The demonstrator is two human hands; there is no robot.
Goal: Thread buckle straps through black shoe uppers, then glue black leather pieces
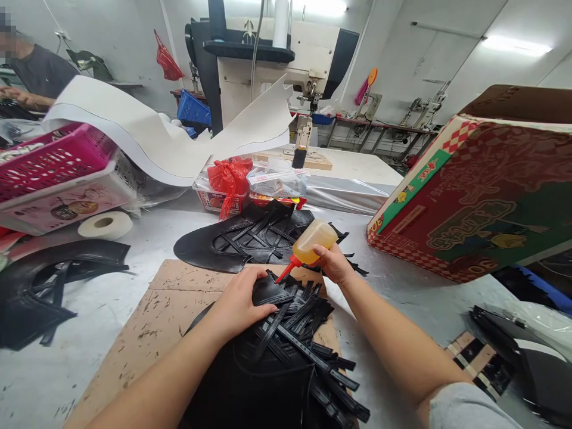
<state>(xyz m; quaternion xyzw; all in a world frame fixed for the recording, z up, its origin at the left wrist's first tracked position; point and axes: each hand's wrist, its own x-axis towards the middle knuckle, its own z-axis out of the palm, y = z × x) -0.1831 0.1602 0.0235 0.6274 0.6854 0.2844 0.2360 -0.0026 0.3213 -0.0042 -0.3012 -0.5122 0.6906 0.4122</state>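
Observation:
My right hand [333,262] grips a squeeze bottle [315,239] of yellowish liquid, tilted so that its red nozzle [288,269] points down and left. The nozzle tip is at the edge of a black leather shoe upper [268,293] with many crossing straps. My left hand [241,301] lies on that upper, thumb and fingers apart, pressing its edge against a worn cardboard sheet [147,322]. Just behind, another black strappy upper [210,241] lies flat. A third black piece [36,292] is at the far left.
A sewing machine [268,71] stands behind the table. On the right leans a red and green carton [465,196]. Pink and white baskets [58,161], a tape roll [105,224] and a red bag [230,179] line the back left. Another person [40,71] sits far left.

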